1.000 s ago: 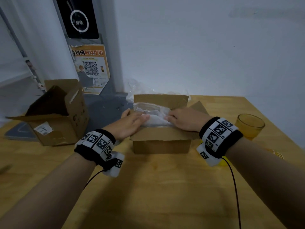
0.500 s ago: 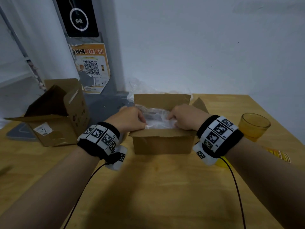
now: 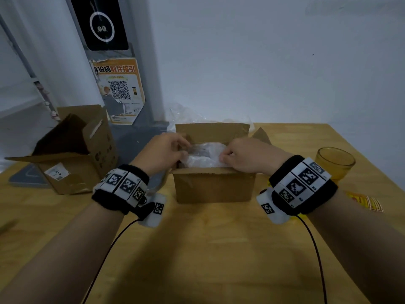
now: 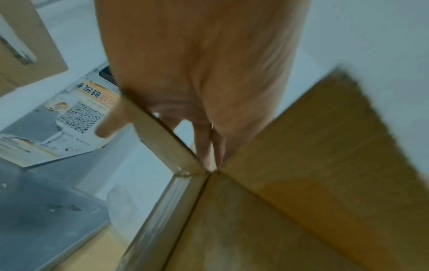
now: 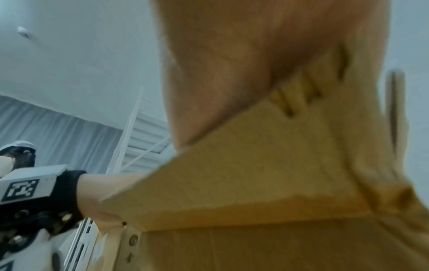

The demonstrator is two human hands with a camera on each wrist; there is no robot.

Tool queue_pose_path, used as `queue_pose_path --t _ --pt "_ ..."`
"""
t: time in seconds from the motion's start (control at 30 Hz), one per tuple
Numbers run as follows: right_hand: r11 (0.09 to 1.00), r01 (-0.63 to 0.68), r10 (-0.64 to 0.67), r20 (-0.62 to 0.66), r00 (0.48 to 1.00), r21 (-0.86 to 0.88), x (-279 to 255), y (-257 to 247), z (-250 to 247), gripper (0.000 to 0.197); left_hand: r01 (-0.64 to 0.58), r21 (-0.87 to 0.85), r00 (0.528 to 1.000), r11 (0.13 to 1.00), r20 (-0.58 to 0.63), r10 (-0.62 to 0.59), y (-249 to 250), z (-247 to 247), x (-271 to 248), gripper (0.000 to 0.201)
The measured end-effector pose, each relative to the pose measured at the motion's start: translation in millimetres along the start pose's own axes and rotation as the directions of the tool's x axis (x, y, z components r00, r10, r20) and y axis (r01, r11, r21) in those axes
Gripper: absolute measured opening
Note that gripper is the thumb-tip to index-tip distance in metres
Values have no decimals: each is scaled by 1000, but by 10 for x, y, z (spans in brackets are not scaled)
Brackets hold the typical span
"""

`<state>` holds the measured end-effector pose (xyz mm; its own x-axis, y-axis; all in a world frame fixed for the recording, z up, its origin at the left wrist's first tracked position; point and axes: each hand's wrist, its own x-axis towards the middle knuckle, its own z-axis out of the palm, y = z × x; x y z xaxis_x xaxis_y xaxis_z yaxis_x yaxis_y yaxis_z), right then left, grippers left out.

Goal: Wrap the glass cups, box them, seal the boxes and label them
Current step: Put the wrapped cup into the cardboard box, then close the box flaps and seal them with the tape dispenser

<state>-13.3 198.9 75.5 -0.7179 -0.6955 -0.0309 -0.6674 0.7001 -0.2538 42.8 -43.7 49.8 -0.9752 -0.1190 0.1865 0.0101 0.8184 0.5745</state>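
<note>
An orange-and-white poster [image 3: 119, 91] on the grey pillar carries a black QR code and Chinese characters too blurred to read with confidence. On the wooden surface [image 3: 208, 249] stands a small open brown cardboard box [image 3: 213, 186] with a clear-plastic-wrapped bundle [image 3: 202, 155] inside. The left hand [image 3: 163, 151] and right hand [image 3: 243, 155] both reach into its top, fingers curled, pinching the wrap. An amber glass cup [image 3: 334, 164] stands to the right; a larger open cardboard box [image 3: 72, 154] with a white label lies left.
</note>
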Motion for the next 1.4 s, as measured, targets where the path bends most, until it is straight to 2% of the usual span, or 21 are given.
queue_pose_path --t 0.07,0.13,0.17,0.23,0.3,0.4,0.5,0.57,0.67,0.73,0.8,0.87,0.93,1.0,1.03,1.1,1.13,1.2,1.27,1.33,1.4 --pt "999 18 -6 -285 959 39 -112 -11 -44 25 -36 -132 975 991 -224 6 -45 -64 -77 38" --pt "997 -1 49 -583 811 82 -220 37 -72 22 -51 -310 941 949 -332 -58 -68 -78 -162 44" --pt "988 -42 129 -655 745 147 -269 95 -73 22 -59 -402 928 914 -359 -97 -58 -72 -199 43" --pt "920 -124 346 -621 703 372 -340 244 -47 29 -85 -505 903 859 -404 -148 -24 -54 -237 44" --pt "795 -154 490 -473 732 587 -370 369 28 40 -88 -557 921 826 -361 -145 30 -27 -237 38" --pt "702 -89 490 -389 780 707 -347 398 138 49 7 -609 980 793 -152 -125 85 57 -204 14" --pt "710 6 408 -418 812 704 -317 311 174 41 8 -475 999 880 -43 -33 113 93 -231 45" --pt "764 3 319 -380 868 646 -341 262 206 26 19 -442 1000 897 11 -15 106 104 -270 68" --pt "746 -14 213 -218 952 666 -442 287 235 57 9 -441 994 898 101 40 -93 101 -326 88" --pt "689 -33 174 -121 977 724 -511 411 232 77 -108 -431 961 896 185 204 -264 65 -345 93" --pt "681 14 84 -97 992 732 -562 579 264 89 -176 -437 909 882 272 316 -378 55 -319 86" --pt "720 88 -18 -107 994 688 -578 651 301 100 -157 -447 904 881 295 311 -428 80 -292 77" --pt "778 114 -50 -120 991 618 -542 697 344 104 -120 -473 922 873 273 275 -400 107 -281 76" --pt "773 76 41 -169 985 630 -481 690 351 93 -97 -491 970 866 149 194 -335 159 -291 44" --pt "748 56 94 -190 977 661 -426 683 363 79 -83 -506 989 859 67 135 -276 176 -302 28" --pt "667 53 165 -217 962 743 -319 643 402 40 -57 -559 998 827 -44 38 -164 230 -310 20" --pt "640 58 207 -246 947 766 -293 605 393 39 -41 -581 997 813 -79 -7 -144 263 -292 24" --pt "620 95 302 -349 887 779 -213 578 392 70 -20 -638 988 770 -132 -84 -162 329 -252 53" --pt "644 100 351 -409 842 759 -133 565 413 86 -38 -641 976 766 -188 -108 -198 379 -234 76" --pt "686 46 368 -400 839 727 -84 575 471 86 -69 -591 967 803 -237 -92 -189 431 -225 82" --pt "646 -18 415 -332 847 763 -77 592 511 83 -86 -500 957 862 -281 -68 -165 437 -210 81"
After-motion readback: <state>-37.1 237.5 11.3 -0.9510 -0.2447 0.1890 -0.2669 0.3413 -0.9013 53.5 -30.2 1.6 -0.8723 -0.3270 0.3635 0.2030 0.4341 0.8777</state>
